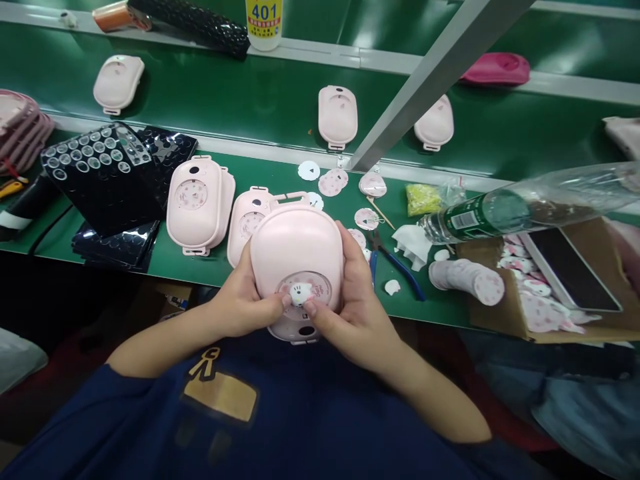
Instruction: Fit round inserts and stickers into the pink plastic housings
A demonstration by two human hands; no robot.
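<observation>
I hold a pink plastic case (pixel 295 250) upright in front of my chest with both hands. My left hand (pixel 245 300) wraps its left side, thumb pressed beside a small white cat-shaped piece (pixel 301 293) on the case's round printed disc. My right hand (pixel 357 300) grips the right side, its thumb touching the same white piece from the right. Both hands are closed on the case.
More pink cases (pixel 200 203) lie on the green bench, with others on the conveyor (pixel 337 117) behind. Black trays of round lenses (pixel 107 173) sit left. Round stickers (pixel 333 181), blue-handled pliers (pixel 395 260), a plastic bottle (pixel 500 210), a cardboard box (pixel 575 280) and a glue bottle (pixel 263 23) stand right and back.
</observation>
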